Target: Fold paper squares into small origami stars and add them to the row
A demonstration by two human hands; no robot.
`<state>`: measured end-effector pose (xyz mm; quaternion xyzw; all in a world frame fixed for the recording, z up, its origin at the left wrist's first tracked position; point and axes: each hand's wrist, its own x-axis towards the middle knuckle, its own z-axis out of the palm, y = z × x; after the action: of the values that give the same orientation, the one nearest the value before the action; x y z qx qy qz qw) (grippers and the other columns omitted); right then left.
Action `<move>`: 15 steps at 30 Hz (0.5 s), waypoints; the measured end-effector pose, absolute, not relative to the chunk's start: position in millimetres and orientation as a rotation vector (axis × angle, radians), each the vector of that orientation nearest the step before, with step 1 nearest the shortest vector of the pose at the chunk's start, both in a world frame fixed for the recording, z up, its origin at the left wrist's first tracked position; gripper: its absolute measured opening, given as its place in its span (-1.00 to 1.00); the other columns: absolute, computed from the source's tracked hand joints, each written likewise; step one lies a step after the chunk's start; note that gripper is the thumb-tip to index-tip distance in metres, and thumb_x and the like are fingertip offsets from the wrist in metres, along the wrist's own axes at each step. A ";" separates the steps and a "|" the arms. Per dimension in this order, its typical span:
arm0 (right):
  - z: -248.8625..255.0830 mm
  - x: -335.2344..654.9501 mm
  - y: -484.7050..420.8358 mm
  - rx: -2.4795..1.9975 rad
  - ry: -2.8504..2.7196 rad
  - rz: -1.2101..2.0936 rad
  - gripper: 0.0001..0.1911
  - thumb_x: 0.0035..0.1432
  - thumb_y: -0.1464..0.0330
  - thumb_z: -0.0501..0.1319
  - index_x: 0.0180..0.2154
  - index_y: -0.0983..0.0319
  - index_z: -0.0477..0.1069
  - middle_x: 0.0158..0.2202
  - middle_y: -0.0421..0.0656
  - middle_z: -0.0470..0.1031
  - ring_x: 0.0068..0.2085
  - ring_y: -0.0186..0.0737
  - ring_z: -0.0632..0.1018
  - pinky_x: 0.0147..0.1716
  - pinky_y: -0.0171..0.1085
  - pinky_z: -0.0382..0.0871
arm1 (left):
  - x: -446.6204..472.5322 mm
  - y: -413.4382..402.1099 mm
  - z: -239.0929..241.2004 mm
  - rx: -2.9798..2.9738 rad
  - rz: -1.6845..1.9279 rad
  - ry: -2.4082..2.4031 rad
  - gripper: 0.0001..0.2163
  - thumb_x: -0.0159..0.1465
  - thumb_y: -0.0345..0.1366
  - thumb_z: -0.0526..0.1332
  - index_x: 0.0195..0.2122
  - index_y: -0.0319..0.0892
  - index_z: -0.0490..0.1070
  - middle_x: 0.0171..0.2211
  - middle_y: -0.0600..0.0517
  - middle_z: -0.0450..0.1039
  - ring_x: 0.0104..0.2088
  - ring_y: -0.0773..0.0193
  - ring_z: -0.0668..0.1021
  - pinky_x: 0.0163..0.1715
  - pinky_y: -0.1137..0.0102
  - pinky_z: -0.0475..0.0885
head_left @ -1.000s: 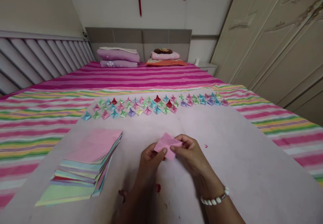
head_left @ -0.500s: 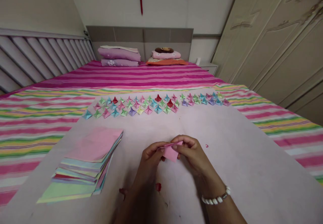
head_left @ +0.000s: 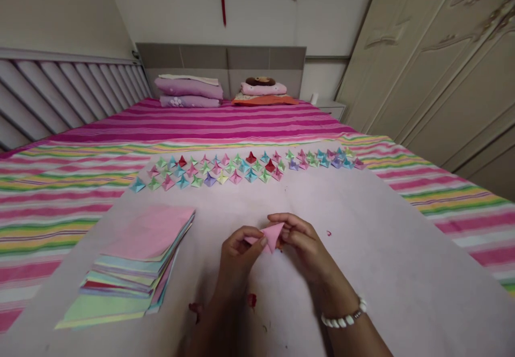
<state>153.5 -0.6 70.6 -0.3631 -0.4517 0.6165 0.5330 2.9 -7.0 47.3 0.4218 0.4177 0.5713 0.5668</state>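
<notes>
While both hands work just above the pale sheet spread on the bed, the left hand pinches one side of a small pink paper and the right hand, a beaded bracelet at its wrist, pinches the other. The paper looks folded to a triangle, though fingers hide part of it. A clean fold likely wants matched edges and a firm crease. Left of the paper lies a stack of coloured sheets; beyond it, rows of folded pieces.
</notes>
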 end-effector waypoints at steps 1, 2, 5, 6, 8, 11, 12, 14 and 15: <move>71.1 153.8 -0.8 -0.857 -1.081 1.471 -0.69 -0.05 0.38 0.21 -0.20 0.21 0.55 -0.49 -0.19 0.49 -0.46 -0.29 0.43 -0.41 -0.30 0.30 | 3.1 -6.9 48.1 1.009 1.356 0.985 -0.86 0.01 -0.28 0.37 -0.49 -0.19 0.45 -0.53 0.10 0.40 -0.50 0.38 0.38 -0.47 0.49 0.25; 71.6 154.0 -0.9 -0.859 -1.086 1.466 -0.70 -0.02 0.34 0.22 -0.19 0.22 0.55 -0.47 -0.18 0.49 -0.45 -0.28 0.43 -0.40 -0.30 0.30 | 3.4 -6.9 48.8 1.030 1.365 0.983 -0.86 0.01 -0.29 0.37 -0.49 -0.20 0.45 -0.52 0.10 0.40 -0.49 0.38 0.39 -0.47 0.49 0.25; 72.0 153.4 -0.3 -0.942 -1.100 1.424 -0.73 0.02 0.21 0.28 -0.27 0.24 0.55 -0.50 -0.19 0.48 -0.47 -0.30 0.42 -0.43 -0.31 0.27 | 5.5 -7.6 50.9 1.096 1.410 0.964 -0.87 0.00 -0.31 0.37 -0.54 -0.21 0.45 -0.50 0.08 0.40 -0.47 0.37 0.40 -0.45 0.48 0.27; 71.5 153.0 0.1 -0.978 -1.110 1.411 -0.74 0.00 0.20 0.31 -0.32 0.24 0.55 -0.52 -0.20 0.47 -0.49 -0.31 0.40 -0.45 -0.32 0.25 | 6.6 -8.2 51.5 1.100 1.424 0.962 -0.87 -0.01 -0.32 0.38 -0.54 -0.21 0.45 -0.50 0.08 0.40 -0.46 0.37 0.40 -0.44 0.48 0.28; 69.7 152.3 0.8 -1.025 -1.139 1.405 -0.75 -0.05 0.20 0.37 -0.43 0.26 0.52 -0.58 -0.22 0.45 -0.53 -0.34 0.37 -0.50 -0.34 0.20 | 8.7 -9.3 52.3 1.053 1.451 0.967 -0.86 -0.03 -0.32 0.39 -0.47 -0.20 0.48 -0.49 0.09 0.41 -0.44 0.36 0.42 -0.42 0.48 0.31; 67.2 151.6 1.5 -1.029 -1.154 1.410 -0.75 -0.09 0.21 0.41 -0.49 0.27 0.50 -0.62 -0.24 0.43 -0.57 -0.38 0.34 -0.54 -0.35 0.16 | 10.0 -9.7 52.6 0.937 1.451 0.976 -0.60 -0.07 -0.31 0.42 -0.16 -0.15 0.49 -0.43 0.10 0.44 -0.44 0.37 0.46 -0.42 0.48 0.33; 66.8 151.4 1.6 -1.027 -1.149 1.405 -0.75 -0.10 0.21 0.41 -0.50 0.26 0.50 -0.63 -0.25 0.42 -0.58 -0.38 0.33 -0.55 -0.36 0.15 | 9.8 -9.4 52.5 0.912 1.444 0.984 -0.51 -0.08 -0.30 0.43 -0.07 -0.14 0.46 -0.41 0.10 0.45 -0.44 0.37 0.47 -0.42 0.48 0.34; 66.9 150.9 1.6 -1.020 -1.137 1.390 -0.75 -0.12 0.21 0.42 -0.51 0.26 0.50 -0.63 -0.26 0.42 -0.59 -0.39 0.32 -0.57 -0.36 0.13 | 9.0 -8.4 52.0 0.874 1.416 1.001 -0.42 -0.10 -0.28 0.44 0.00 -0.15 0.41 -0.40 0.09 0.47 -0.43 0.36 0.49 -0.39 0.46 0.36; 67.3 150.4 1.6 -1.016 -1.137 1.384 -0.75 -0.12 0.21 0.42 -0.52 0.26 0.50 -0.64 -0.26 0.42 -0.60 -0.39 0.32 -0.57 -0.36 0.13 | 8.6 -7.9 51.8 0.851 1.397 1.002 -0.43 -0.12 -0.28 0.45 -0.02 -0.16 0.42 -0.40 0.08 0.48 -0.42 0.34 0.50 -0.38 0.44 0.37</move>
<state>150.4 1.6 67.3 -0.4229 -0.4734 0.5759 0.5152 8.6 -7.9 51.8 0.3630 0.4278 0.5963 0.5741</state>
